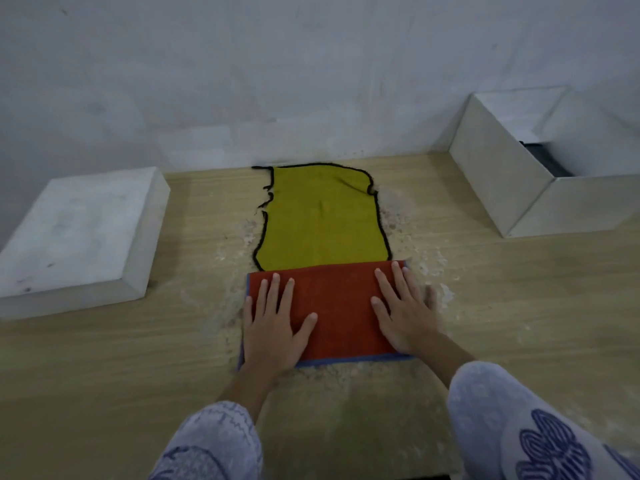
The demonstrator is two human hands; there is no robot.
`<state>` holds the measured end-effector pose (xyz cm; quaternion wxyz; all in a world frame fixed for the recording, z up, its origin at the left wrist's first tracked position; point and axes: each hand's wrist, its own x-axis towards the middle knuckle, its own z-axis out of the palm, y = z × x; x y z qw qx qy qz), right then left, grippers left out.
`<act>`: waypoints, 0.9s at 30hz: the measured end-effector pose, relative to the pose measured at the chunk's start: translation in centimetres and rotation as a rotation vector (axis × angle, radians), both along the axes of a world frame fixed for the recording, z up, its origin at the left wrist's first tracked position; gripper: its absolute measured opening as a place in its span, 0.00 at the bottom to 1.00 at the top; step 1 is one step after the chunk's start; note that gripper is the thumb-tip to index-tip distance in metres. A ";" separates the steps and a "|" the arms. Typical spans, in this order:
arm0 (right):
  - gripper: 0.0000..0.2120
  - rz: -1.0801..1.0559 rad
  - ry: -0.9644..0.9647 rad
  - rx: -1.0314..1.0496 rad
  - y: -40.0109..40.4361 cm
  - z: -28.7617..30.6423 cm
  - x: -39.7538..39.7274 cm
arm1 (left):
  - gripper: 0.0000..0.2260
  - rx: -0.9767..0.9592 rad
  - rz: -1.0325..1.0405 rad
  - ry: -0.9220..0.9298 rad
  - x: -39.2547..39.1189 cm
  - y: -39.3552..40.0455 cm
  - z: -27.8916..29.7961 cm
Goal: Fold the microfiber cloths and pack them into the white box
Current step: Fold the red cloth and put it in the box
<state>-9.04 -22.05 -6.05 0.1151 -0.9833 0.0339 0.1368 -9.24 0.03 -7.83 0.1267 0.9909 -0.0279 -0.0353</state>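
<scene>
Pale wall behind, worn wooden table (104,358) below. Left hand (273,323) and right hand (403,313) press flat, fingers spread, on the folded red cloth (341,306), which overlaps the yellow cloth (322,220) just beyond. Soft, light, limp stuff, I'd say: best pinched at corners. Far right, the white box (502,174) hides most of its dark contents.

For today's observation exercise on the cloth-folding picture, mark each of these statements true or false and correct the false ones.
1. Both hands lie flat on the red cloth. True: left hand, right hand.
2. The yellow cloth lies inside the white box. False: it lies spread on the table, beyond the red cloth.
3. The white box stands to the right. True.
4. The lid sits on the box. False: it lies apart, on the left.
</scene>
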 end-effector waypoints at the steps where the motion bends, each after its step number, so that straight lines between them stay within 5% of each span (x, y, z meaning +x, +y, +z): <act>1: 0.26 0.000 0.007 0.000 -0.1 -0.1 0.3 | 0.41 -0.001 0.011 -0.002 0.1 -0.1 0.0; 4: 0.29 -0.034 -0.044 0.056 -0.1 0.5 0.1 | 0.45 0.010 0.003 0.014 0.0 0.0 0.2; 9: 0.32 -0.479 -0.334 0.087 0.8 1.6 -2.5 | 0.49 -0.018 -0.022 0.010 -0.1 0.2 0.2; 13: 0.25 -0.614 -0.265 0.203 0.5 1.4 -2.3 | 0.49 -0.080 -0.021 0.089 0.1 -0.1 1.1; 19: 0.14 -0.571 -0.042 0.401 -0.6 3.2 -0.1 | 0.19 -0.482 0.139 0.094 1.7 -0.4 3.5; 22: 0.06 -0.622 -0.058 0.744 -0.5 4.9 0.2 | 0.08 -0.783 0.253 0.009 1.1 -1.4 4.5; 25: 0.15 -0.638 0.025 1.121 1.0 6.3 0.6 | 0.08 -1.219 0.383 0.241 0.8 -2.7 6.0; 27: 0.20 -0.531 0.022 1.149 2.7 6.9 0.8 | 0.11 -1.445 0.434 0.449 0.6 -3.7 6.8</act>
